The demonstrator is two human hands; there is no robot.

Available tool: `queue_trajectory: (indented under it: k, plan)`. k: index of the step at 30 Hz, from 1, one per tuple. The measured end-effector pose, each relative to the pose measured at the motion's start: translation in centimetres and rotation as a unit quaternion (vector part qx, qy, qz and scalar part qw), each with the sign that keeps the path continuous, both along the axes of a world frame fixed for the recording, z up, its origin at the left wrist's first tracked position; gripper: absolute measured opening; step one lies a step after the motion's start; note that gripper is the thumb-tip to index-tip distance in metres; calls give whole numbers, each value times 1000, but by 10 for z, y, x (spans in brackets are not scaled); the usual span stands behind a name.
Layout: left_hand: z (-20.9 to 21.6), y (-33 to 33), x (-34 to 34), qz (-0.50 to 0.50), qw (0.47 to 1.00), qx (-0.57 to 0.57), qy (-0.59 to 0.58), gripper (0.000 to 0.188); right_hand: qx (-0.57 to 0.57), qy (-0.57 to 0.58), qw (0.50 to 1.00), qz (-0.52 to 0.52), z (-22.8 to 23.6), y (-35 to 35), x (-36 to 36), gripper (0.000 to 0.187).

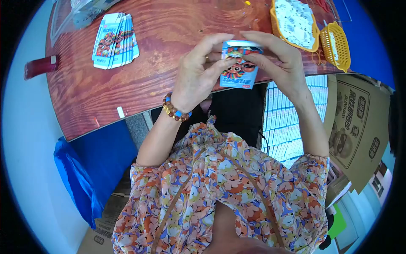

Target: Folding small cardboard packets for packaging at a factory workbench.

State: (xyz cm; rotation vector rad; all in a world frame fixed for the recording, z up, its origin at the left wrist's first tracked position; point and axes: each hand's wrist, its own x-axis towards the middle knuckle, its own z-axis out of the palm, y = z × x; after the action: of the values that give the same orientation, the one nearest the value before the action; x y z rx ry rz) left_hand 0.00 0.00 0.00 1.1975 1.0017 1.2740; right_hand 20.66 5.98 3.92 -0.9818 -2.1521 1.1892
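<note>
Between my two hands I hold a small light-blue printed carton point(237, 78) over the table's near edge. Colourful cartoon figures cover its face, and its top end seems to stand open with a white flap. My left hand point(203, 70), a bead bracelet on its wrist, grips the carton's left side with the thumb across the front. On the right side my right hand point(277, 63) pinches it, thumb on the front and fingers curled over the top. Whether anything is inside the carton I cannot tell.
On the reddish wooden table point(169, 34) lies a fanned stack of similar flat cartons point(115, 42). A yellow basket of small white packets point(295, 21) and a smaller yellow basket point(341, 46) stand at the right. Below them, a large cardboard box point(359, 122) holds rows of packed cartons point(292, 122).
</note>
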Motion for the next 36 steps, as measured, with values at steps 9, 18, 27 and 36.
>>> queue_trajectory:
  k: [9,18,27,36]
  plan:
    - [4,-2,7,-34,999,-25,22,41,-152,86,983,-57,6,-15,17,27]
    - [4,-1,13,-43,998,-20,50,55,-168,74,983,-16,4,0,27,22]
    - [0,-2,15,-48,996,-15,78,55,-152,21,988,-13,8,-2,26,24]
    - [-3,-4,18,-15,998,-28,63,53,128,-74,989,22,4,-18,23,32]
